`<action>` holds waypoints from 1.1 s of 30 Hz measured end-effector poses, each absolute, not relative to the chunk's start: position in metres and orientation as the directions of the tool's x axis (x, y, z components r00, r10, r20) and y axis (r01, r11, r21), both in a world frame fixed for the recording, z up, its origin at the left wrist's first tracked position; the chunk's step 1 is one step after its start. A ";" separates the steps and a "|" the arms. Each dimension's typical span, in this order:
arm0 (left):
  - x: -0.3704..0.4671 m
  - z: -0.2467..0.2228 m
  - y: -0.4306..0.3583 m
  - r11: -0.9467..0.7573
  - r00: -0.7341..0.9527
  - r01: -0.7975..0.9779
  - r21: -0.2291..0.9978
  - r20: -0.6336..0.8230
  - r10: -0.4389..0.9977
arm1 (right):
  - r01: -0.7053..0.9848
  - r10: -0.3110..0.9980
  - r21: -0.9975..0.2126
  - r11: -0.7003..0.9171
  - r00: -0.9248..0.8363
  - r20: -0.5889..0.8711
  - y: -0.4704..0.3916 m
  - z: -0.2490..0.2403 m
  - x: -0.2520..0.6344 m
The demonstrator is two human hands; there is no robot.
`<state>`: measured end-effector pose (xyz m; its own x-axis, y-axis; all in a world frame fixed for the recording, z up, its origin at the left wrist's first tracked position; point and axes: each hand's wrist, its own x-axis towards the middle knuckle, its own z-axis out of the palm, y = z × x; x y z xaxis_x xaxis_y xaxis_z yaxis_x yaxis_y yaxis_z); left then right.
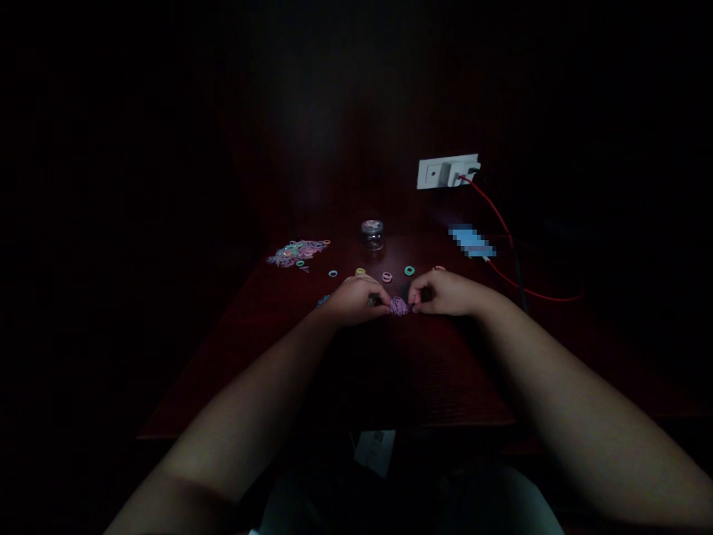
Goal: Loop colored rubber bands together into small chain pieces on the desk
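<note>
A small heap of purple bands lies on the dark red table between my two hands. My left hand is at its left edge, thumb and forefinger curved towards the heap with a gap between them. On the right side of the heap, my right hand has its fingers curled close to the thumb; anything between them is too small to make out. Beyond the hands lie a pink band, a green band, a yellow band and a pale blue band. Blue bands show beside my left hand.
A mixed pile of coloured bands lies at the table's back left. A clear round jar stands at the back middle. At the right are a phone, a red cable and a wall socket.
</note>
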<state>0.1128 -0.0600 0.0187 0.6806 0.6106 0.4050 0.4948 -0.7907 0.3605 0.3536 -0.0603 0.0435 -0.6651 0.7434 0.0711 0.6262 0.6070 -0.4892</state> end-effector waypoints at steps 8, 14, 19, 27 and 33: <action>0.113 0.019 -0.060 -0.790 0.682 0.485 0.374 0.404 0.610 | 0.656 0.791 -0.470 0.591 -0.585 0.178 -0.057 0.041 0.358; 0.115 0.020 -0.062 -0.786 0.681 0.491 0.376 0.397 0.615 | 0.659 0.783 -0.469 0.588 -0.609 0.127 -0.057 0.034 0.350; 0.121 0.019 -0.063 -0.777 0.671 0.527 0.345 0.391 0.629 | 0.617 0.765 -0.501 0.606 -0.626 0.153 -0.056 0.031 0.346; 0.127 0.019 -0.065 -0.759 0.657 0.561 0.330 0.381 0.651 | 0.610 0.756 -0.496 0.617 -0.635 0.159 -0.055 0.029 0.344; 0.123 0.024 -0.067 -0.763 0.639 0.555 0.332 0.416 0.646 | 0.642 0.782 -0.455 0.616 -0.567 0.259 -0.056 0.031 0.344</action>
